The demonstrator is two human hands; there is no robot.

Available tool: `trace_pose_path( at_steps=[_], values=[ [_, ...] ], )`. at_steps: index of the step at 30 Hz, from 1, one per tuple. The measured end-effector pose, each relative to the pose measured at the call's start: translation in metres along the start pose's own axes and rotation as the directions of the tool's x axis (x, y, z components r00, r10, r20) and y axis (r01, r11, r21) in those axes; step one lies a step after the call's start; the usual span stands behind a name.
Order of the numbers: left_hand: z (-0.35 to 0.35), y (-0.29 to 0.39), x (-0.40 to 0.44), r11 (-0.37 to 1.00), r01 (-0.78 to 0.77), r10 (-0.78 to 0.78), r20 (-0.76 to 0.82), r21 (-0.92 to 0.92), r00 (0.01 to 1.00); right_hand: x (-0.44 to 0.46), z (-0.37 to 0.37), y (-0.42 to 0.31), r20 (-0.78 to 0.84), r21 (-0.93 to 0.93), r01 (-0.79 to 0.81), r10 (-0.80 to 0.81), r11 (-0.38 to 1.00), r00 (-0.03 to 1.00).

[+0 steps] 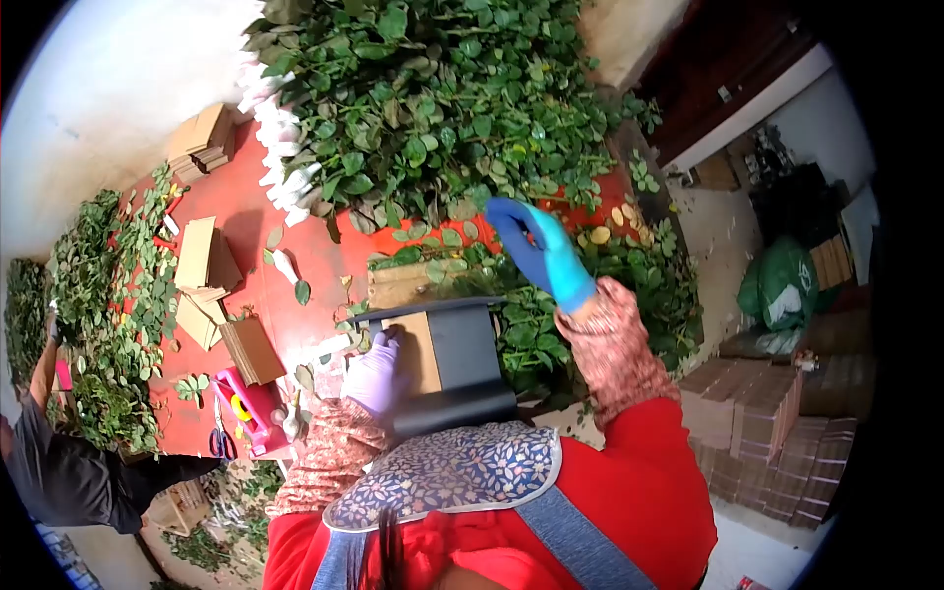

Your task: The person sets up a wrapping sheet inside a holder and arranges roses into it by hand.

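Note:
My left hand (374,377), in a lilac glove, rests at the left side of a brown cardboard piece (420,352). Its fingers lie stretched along the board; the glove hides part of the edge. Beneath the cardboard is a dark grey curved stand (466,346) in front of my body. My right hand (536,251), in a blue glove, is raised to the right of the stand, near a big heap of leafy stems (442,108). Thumb and fingers curl together in a pinch; what they hold, if anything, cannot be made out. White-wrapped flower heads (280,147) line the heap's left side.
A red table (320,251) holds a loose flower (284,265), cardboard stacks (202,138), a pink tape dispenser (248,411) and scissors (221,441). Another person (79,472) stands at left by more foliage. Cardboard bundles (777,433) and a green sack (782,285) are at right.

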State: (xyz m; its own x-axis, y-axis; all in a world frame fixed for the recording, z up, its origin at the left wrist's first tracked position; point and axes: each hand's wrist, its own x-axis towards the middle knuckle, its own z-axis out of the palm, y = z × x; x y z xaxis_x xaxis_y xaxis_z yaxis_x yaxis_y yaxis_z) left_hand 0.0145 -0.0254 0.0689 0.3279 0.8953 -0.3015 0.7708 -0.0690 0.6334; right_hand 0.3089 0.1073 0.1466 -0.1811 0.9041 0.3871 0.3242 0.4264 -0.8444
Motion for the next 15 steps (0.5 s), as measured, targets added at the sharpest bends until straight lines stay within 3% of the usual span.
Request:
trace_pose_path(
  at_steps=[2, 3, 4, 5, 7, 9, 10, 11, 13, 15],
  values=[
    [-0.011, 0.021, -0.001, 0.995, 0.101, -0.099, 0.068, -0.024, 0.993, 0.046, 0.015, 0.015, 0.023, -0.071, 0.042, -0.041, 0.997, 0.999],
    [-0.010, 0.021, -0.002, 0.996, 0.029, -0.037, 0.098, 0.079, 0.995, 0.067, 0.028, 0.021, 0.010, -0.092, 0.111, -0.111, 0.990, 0.994],
    [-0.009, 0.014, -0.002, 0.981, -0.117, 0.126, -0.049, 0.157, 0.991, 0.107, 0.046, 0.024, 0.019, -0.095, 0.297, -0.296, 0.950, 0.955],
    [-0.009, 0.010, -0.004, 0.965, -0.167, 0.190, -0.097, 0.201, 0.977, 0.135, 0.058, 0.023, 0.063, -0.215, 0.391, -0.387, 0.895, 0.920],
    [-0.011, 0.008, -0.004, 0.971, -0.146, 0.164, -0.081, 0.187, 0.983, 0.189, 0.086, 0.034, 0.114, -0.368, 0.517, -0.514, 0.773, 0.850],
    [-0.013, 0.009, -0.007, 0.995, -0.016, 0.019, -0.023, 0.099, 1.000, 0.231, 0.112, 0.063, 0.197, -0.628, 0.420, -0.388, 0.655, 0.900],
    [-0.008, -0.004, -0.006, 0.993, -0.029, 0.028, 0.010, 0.114, 1.000, 0.244, 0.119, 0.063, 0.237, -0.720, 0.390, -0.325, 0.574, 0.916],
    [-0.009, 0.004, -0.011, 0.992, -0.071, 0.075, -0.041, 0.101, 0.996, 0.251, 0.124, 0.074, 0.282, -0.732, 0.415, -0.313, 0.541, 0.907],
    [-0.017, 0.015, -0.015, 0.995, -0.054, 0.055, -0.004, 0.082, 0.998, 0.253, 0.132, 0.086, 0.366, -0.804, 0.317, -0.001, 0.504, 0.930],
    [-0.014, 0.000, -0.012, 0.993, -0.100, 0.103, -0.043, 0.070, 0.994, 0.256, 0.135, 0.085, 0.407, -0.840, 0.327, 0.105, 0.432, 0.907]
  ],
)
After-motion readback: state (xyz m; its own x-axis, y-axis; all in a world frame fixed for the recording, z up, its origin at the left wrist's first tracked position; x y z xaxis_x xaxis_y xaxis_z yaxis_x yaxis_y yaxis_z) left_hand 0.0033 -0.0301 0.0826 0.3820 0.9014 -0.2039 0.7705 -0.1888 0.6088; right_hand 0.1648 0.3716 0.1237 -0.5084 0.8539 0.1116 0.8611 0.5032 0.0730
